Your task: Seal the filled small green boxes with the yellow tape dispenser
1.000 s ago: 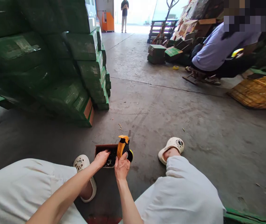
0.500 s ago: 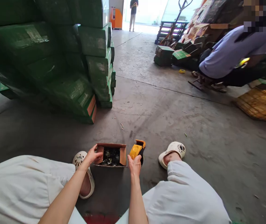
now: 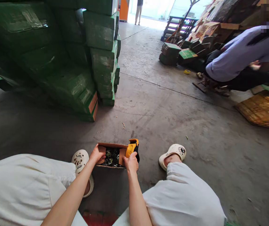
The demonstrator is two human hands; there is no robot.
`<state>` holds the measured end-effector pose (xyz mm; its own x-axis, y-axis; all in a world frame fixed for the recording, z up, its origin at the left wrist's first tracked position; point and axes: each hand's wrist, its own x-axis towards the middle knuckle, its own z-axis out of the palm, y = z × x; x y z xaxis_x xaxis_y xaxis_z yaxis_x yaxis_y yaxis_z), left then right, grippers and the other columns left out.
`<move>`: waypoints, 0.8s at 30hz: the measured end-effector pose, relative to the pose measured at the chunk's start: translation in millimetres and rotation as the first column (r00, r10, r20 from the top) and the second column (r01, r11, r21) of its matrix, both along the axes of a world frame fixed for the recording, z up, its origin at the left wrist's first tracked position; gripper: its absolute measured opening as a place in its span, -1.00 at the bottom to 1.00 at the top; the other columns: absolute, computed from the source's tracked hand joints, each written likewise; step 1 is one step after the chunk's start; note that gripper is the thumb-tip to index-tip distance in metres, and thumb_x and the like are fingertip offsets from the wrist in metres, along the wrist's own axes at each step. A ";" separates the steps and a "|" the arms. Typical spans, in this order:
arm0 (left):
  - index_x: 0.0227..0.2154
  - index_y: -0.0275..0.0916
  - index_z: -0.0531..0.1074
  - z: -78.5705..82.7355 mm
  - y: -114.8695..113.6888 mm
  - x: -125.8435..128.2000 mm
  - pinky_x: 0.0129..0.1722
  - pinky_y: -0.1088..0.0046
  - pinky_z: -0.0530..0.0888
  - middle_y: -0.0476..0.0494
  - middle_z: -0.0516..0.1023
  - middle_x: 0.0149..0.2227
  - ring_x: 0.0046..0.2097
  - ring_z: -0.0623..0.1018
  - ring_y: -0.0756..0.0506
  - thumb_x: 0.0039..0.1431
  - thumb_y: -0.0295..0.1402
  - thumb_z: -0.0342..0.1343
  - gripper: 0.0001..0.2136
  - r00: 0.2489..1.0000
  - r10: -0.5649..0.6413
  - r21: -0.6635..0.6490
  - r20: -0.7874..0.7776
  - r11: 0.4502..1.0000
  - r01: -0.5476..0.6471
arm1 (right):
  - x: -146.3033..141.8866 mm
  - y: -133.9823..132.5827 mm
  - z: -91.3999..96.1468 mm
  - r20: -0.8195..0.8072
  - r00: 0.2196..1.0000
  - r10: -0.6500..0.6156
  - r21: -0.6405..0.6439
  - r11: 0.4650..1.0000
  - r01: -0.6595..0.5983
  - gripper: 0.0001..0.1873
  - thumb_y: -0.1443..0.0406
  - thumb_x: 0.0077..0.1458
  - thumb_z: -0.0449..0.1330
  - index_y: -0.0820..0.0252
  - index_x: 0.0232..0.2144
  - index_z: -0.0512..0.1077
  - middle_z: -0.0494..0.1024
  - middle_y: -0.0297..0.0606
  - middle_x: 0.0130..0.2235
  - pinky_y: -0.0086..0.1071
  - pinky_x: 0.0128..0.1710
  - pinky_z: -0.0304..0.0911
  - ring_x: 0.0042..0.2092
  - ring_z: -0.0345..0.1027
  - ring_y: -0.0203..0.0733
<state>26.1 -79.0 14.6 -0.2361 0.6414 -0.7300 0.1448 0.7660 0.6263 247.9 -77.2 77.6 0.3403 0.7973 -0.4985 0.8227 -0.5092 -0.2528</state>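
Note:
On the floor between my feet is a small open cardboard box (image 3: 112, 145), its two end flaps folded inward. Inside lie dark items in shiny clear plastic (image 3: 112, 157); their kind I cannot make out. My left hand (image 3: 97, 155) is closed on the box's left end, fingers over the end flap. In my right hand (image 3: 131, 163) is a yellow and black tape dispenser (image 3: 131, 149), held against or close beside the box's right end. The thumb of that hand reaches the right flap.
Tall stacks of green boxes (image 3: 101, 40) stand at the left. A person in a lavender shirt (image 3: 238, 56) sits low at the right, near a yellow basket (image 3: 264, 110) and piled cartons (image 3: 188, 55). Another person (image 3: 138, 12) stands at the back.
My right hand has moved left with the tape dispenser, from beside the box to its right end. My left hand stays on the box. The view has tipped down slightly.

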 end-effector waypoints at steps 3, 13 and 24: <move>0.40 0.05 -0.02 18.1 1.6 -9.4 -0.28 0.45 0.59 -0.25 0.59 0.11 -0.16 0.73 -0.13 0.26 0.02 0.20 -0.25 0.990 0.050 0.001 0.132 0.999 -0.050 | -1.0 -3.0 0.0 0.004 1.000 0.012 0.012 1.000 -0.012 -0.49 0.12 0.25 0.25 0.27 0.08 0.20 0.63 0.14 -0.01 -0.22 -0.06 0.30 0.03 0.56 0.09; 0.06 -0.12 0.43 43.6 24.3 -9.4 -0.29 0.39 0.52 -0.23 0.57 0.17 -0.07 0.69 -0.23 0.18 0.04 0.22 -0.51 0.995 0.077 -0.032 0.058 0.997 -0.075 | -0.4 -5.2 3.1 0.005 1.000 -0.002 0.007 1.000 0.002 -0.47 0.08 0.24 0.26 0.26 0.06 0.19 0.63 0.12 -0.01 -0.22 -0.06 0.34 0.04 0.57 0.11; 0.27 -0.09 0.37 36.3 1.2 -24.4 0.09 0.06 0.49 -0.34 0.42 0.32 0.28 0.46 -0.42 0.08 -0.09 0.33 -0.33 0.999 -0.001 0.065 -0.043 0.998 0.003 | 1.0 -4.4 2.7 -0.029 0.999 -0.019 0.015 1.000 0.020 -0.46 0.08 0.21 0.29 0.24 0.07 0.21 0.63 0.12 0.01 -0.20 -0.04 0.36 0.06 0.57 0.09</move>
<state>1.7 -77.7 51.0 -0.2649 0.6879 -0.6757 0.1741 0.7233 0.6682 248.9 -81.6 80.3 0.3415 0.7982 -0.4962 0.8048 -0.5211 -0.2843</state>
